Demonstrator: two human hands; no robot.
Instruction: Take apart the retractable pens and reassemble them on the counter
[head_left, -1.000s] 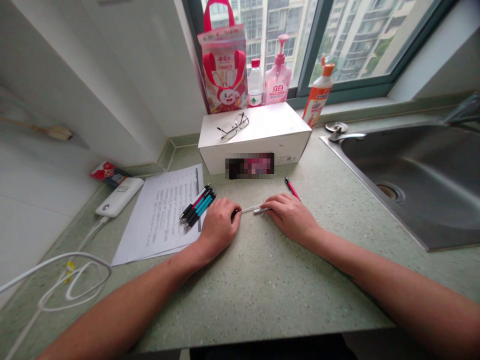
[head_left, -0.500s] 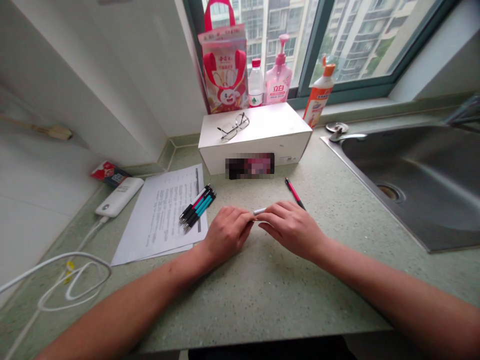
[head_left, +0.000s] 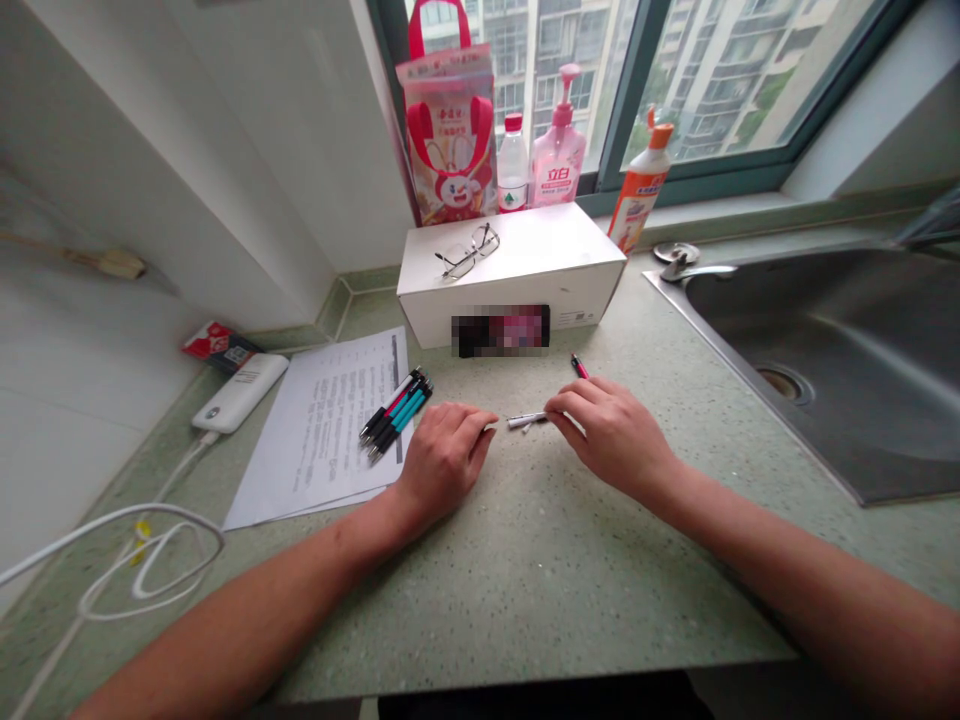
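My right hand (head_left: 611, 435) pinches a small white pen part (head_left: 526, 420) just above the green speckled counter (head_left: 525, 570). Its fingers are closed around the part's right end. My left hand (head_left: 444, 458) rests on the counter a little left of that part, fingers curled; what it holds, if anything, is hidden. A red pen (head_left: 578, 366) lies partly behind my right hand. A bundle of several black, teal and red pens (head_left: 396, 411) lies on printed sheets of paper (head_left: 322, 430), just left of my left hand.
A white box (head_left: 517, 265) with glasses (head_left: 466, 251) on top stands behind the hands. Bottles (head_left: 556, 155) and a red bag (head_left: 448, 130) line the window sill. A steel sink (head_left: 840, 350) is to the right. A power bank (head_left: 240, 392) and white cable (head_left: 127, 560) lie to the left.
The hands came together around the white pen part half a second ago, then drew apart. My right hand now keeps the white piece, shifted slightly right and away.
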